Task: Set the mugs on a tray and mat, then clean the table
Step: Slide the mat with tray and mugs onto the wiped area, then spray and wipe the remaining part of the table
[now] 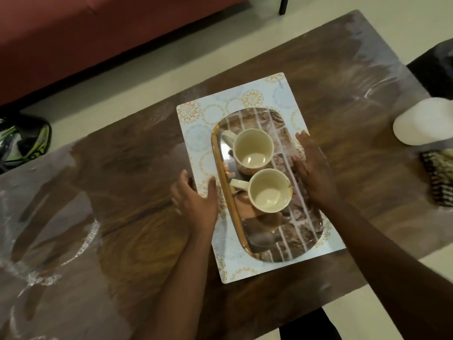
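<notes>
Two cream mugs stand empty on an oval mirrored tray (301, 231) with a gold rim. The far mug (252, 149) and the near mug (268, 191) both have their handles pointing left. The tray lies on a pale patterned mat (196, 116) on the brown table (122, 168). My left hand (196, 200) is beside the tray's left rim, fingers spread over the mat's edge. At the tray's right edge is my right hand (311, 168), fingers straight. Neither hand grips anything.
A white rounded object (419, 121) and a dark patterned cloth (438, 180) sit at the table's right side. Clear plastic film covers the tabletop. A red sofa (98, 33) stands beyond the far edge, and a black and green helmet (24, 143) lies on the floor at left.
</notes>
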Demonstrator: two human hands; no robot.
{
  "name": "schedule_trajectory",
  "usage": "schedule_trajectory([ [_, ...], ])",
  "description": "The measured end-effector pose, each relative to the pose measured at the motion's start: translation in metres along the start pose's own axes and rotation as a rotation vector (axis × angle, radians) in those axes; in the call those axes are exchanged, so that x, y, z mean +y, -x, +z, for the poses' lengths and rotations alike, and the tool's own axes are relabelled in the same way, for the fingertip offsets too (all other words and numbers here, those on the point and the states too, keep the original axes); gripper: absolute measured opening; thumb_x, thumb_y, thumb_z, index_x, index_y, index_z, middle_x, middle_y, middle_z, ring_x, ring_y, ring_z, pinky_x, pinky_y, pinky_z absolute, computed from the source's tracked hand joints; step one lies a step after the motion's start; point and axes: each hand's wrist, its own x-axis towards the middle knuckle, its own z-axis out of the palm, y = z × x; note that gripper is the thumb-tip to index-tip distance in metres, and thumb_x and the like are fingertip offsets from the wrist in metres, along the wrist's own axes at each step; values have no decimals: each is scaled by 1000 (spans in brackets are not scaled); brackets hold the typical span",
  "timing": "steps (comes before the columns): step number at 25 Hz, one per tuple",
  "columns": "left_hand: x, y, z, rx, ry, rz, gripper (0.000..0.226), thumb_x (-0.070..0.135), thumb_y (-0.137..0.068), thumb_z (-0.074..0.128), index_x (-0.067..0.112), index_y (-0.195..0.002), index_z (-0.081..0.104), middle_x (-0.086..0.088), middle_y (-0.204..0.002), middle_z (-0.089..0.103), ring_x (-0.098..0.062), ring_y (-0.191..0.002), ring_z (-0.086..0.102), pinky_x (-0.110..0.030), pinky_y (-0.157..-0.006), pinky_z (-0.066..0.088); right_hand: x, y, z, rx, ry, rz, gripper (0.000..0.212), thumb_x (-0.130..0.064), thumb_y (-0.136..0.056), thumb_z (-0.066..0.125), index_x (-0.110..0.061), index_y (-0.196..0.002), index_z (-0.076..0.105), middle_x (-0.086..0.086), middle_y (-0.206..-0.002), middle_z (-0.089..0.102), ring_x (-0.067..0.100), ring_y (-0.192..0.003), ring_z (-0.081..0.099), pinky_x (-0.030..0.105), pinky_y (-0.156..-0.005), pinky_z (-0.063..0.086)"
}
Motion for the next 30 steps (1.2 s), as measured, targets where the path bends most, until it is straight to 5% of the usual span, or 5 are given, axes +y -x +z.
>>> schedule_trajectory([
  [4, 70, -15, -12, 55, 217, 287, 24, 20, -93, 62, 16, -117, 65, -3, -120, 53, -12, -97, 56, -8, -79, 44, -43, 31, -31, 76, -306, 127, 52, -35, -98, 43, -25, -146, 27, -8, -149, 32, 7, -136, 31, 39, -111, 31],
  [12, 207, 67, 84, -260, 212, 760, 26, 20, -88, 66, 16, -114, 65, 3, -110, 55, -15, -94, 58, -20, -81, 47, -20, 45, -125, 280, -381, 198, 49, -37, -95, 47, -32, -141, 32, -20, -143, 32, -11, -132, 26, 6, -104, 22],
  [16, 244, 108, 148, -450, 208, 849, 45, 26, -85, 71, 15, -127, 58, -3, -122, 56, -12, -105, 55, -15, -89, 45, 31, 71, -157, 392, -287, 229, 47, -40, -96, 49, -35, -140, 34, -15, -144, 40, 0, -134, 33, 30, -111, 31],
  [22, 267, 147, 232, -644, 74, 707, 97, 46, -73, 80, 20, -150, 26, -6, -148, 42, -22, -133, 43, -44, -109, 40, 110, 87, -159, 390, 103, 362, 51, -35, -93, 56, -18, -138, 42, 7, -139, 49, 19, -129, 43, 42, -108, 36],
  [30, 287, 166, 288, -515, 162, 639, 104, 29, -73, 83, 17, -152, 16, -6, -143, 51, -16, -120, 55, -10, -91, 34, 185, 85, -158, 243, 524, 510, 56, -48, -89, 50, -27, -139, 38, 6, -153, 30, 34, -142, 19, 67, -106, 12],
])
